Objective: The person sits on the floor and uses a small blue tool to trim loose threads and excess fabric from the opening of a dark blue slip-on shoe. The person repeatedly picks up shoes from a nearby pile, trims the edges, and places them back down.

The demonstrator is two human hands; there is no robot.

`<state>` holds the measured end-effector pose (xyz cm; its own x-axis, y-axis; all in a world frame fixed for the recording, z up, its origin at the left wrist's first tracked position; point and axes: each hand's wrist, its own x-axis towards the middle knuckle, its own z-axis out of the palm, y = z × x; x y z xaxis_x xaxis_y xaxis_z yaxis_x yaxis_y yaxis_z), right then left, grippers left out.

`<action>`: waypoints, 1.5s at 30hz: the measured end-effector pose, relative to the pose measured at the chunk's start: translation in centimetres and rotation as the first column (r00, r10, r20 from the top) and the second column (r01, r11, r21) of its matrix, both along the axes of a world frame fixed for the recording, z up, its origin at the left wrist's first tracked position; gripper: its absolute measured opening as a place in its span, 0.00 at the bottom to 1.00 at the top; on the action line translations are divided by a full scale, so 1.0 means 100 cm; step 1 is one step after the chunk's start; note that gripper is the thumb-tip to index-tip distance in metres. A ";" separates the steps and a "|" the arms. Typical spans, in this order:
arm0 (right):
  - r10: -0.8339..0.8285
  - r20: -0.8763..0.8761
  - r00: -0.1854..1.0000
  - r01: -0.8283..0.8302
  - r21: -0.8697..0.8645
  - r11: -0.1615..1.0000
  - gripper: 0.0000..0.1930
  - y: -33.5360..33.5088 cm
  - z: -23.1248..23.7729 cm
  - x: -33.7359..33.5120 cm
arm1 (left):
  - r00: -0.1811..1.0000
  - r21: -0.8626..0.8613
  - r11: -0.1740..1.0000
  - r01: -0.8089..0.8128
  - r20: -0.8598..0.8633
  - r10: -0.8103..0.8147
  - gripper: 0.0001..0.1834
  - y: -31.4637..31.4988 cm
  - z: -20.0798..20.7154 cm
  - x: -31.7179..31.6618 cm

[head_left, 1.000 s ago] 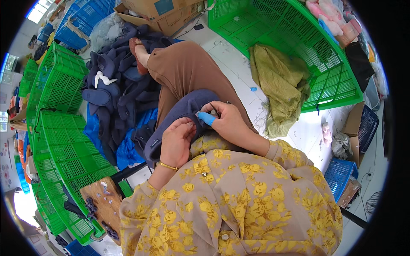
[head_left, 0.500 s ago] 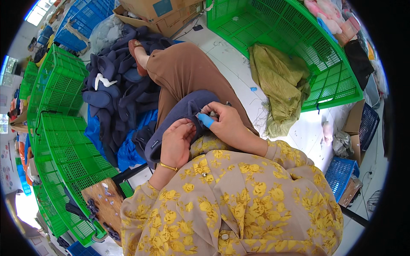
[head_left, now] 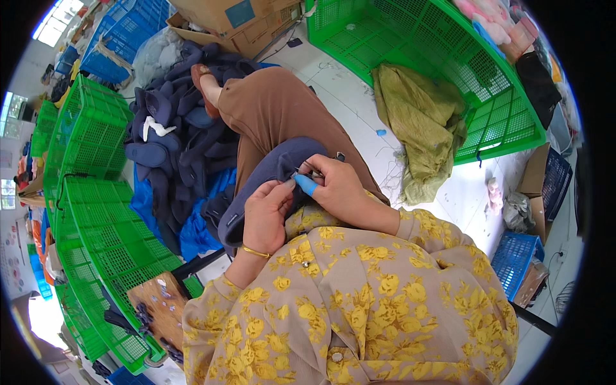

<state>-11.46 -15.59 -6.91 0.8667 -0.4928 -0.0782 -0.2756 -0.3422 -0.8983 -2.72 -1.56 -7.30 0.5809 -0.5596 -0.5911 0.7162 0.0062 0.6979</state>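
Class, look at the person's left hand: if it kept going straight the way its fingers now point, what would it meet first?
The left hand points up and right, its fingertips already on the dark navy fabric piece in the lap. Going straight on, it would probably meet the right hand's blue-covered finger next, though depth is hard to judge.

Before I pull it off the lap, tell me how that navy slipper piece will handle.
The navy slipper piece likely flops: it drapes over the knee and bends under the left hand. Probably light, being thin fabric. Unlikely to slip, since its surface looks fuzzy.
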 end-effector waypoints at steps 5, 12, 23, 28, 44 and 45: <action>0.028 0.035 0.999 -0.027 -0.017 0.999 0.10 -0.001 -0.006 -0.002 | 0.997 0.124 0.990 -0.067 0.047 0.062 0.08 -0.018 0.009 -0.004; 0.053 0.035 0.998 -0.055 0.042 0.998 0.10 -0.002 0.005 -0.005 | 0.994 0.124 0.988 -0.095 0.058 0.088 0.09 -0.019 0.008 -0.004; 0.050 0.088 0.995 -0.062 0.137 0.989 0.10 -0.007 -0.001 -0.010 | 0.998 0.078 0.996 -0.038 0.061 0.034 0.05 -0.013 0.002 0.000; -0.273 0.145 0.951 0.073 0.754 0.653 0.04 -0.043 0.005 -0.042 | 0.999 0.015 1.000 0.027 0.036 -0.027 0.03 -0.001 -0.005 0.006; -0.420 0.106 0.901 0.252 0.661 0.707 0.03 -0.076 0.002 -0.075 | 0.998 -0.192 0.979 0.063 0.010 -0.062 0.09 0.013 -0.016 0.008; -0.342 0.103 0.934 0.226 0.572 0.788 0.03 -0.057 0.006 -0.063 | 0.998 -0.203 0.977 0.059 0.009 -0.058 0.10 0.012 -0.015 0.007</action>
